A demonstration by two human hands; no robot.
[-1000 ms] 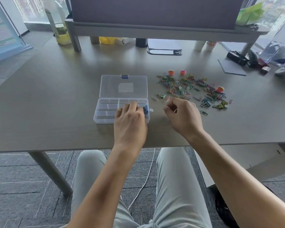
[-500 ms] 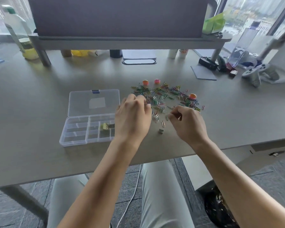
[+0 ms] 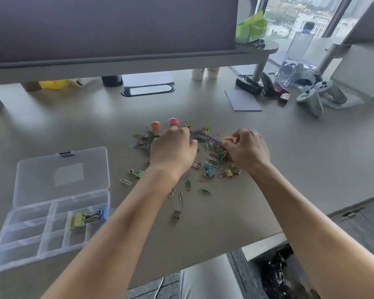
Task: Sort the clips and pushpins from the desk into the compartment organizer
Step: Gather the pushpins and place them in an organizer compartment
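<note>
A loose heap of coloured paper clips [image 3: 205, 137] lies spread across the middle of the tabletop [image 3: 289, 160], with stray clips trailing toward the near edge. Small binder clips sit at the near side of the heap: a green one [image 3: 138, 173], a blue one [image 3: 208, 170] and a yellow one [image 3: 228, 173]. At the heap's far edge stand two round-headed pushpins, one orange [image 3: 155, 125] and one pink [image 3: 173, 121].

The left hand [image 3: 173, 151] is over the left part of the heap, knuckles up and fingers curled downward into the clips; whether it has hold of anything cannot be told, since the fingertips are hidden. The right hand [image 3: 247, 148] is over the right part of the heap, fingers bent, with an orange pushpin [image 3: 227, 139] at its fingertips, apparently pinched.

Well to the left, near the front edge, the clear compartment organizer [image 3: 22, 240] lies open with its lid [image 3: 61, 175] folded back flat on the far side. One compartment at its right end holds a yellow binder clip [image 3: 77, 220] and a blue one [image 3: 104, 212].

Farther back on the right are a grey pad [image 3: 242, 100], a pale game controller [image 3: 311, 98] and a clear plastic container [image 3: 296, 61]. A raised shelf [image 3: 117, 65] spans the back of the tabletop.
</note>
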